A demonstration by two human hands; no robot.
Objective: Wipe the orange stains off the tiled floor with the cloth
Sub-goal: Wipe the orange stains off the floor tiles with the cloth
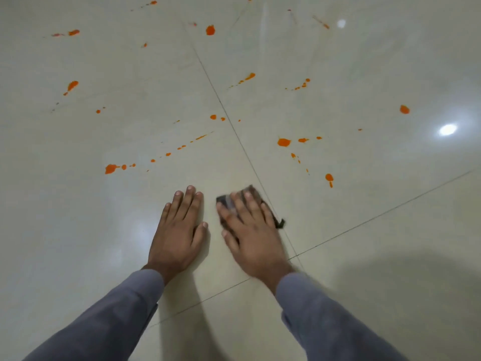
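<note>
Pressing down with straight, spread fingers, the right hand [250, 230] lies flat on a small dark brownish cloth [251, 192], which rests on the glossy cream tiled floor [364, 74] just at the left of a thin grout line [234, 126]; a dark frayed corner of the cloth sticks out from under the hand at 3 o'clock. The cloth is a little blurred, so its pattern cannot be told. The left hand [179, 230] is just beside it, at 9 o'clock from the right hand, also flat on the bare tile with its fingers straight and close together, holding nothing. Both arms wear grey long sleeves [104, 321]. The orange stains [283, 142] are scattered over the floor beyond the hands, from 10 o'clock to 2 o'clock: one larger blot with a trail of drops at 11 o'clock from the left hand, another blot at 1 o'clock from the cloth, and more splashes further away. No stain touches the cloth. Two bright light reflections [447, 129] shine on the tiles at 2 o'clock.
</note>
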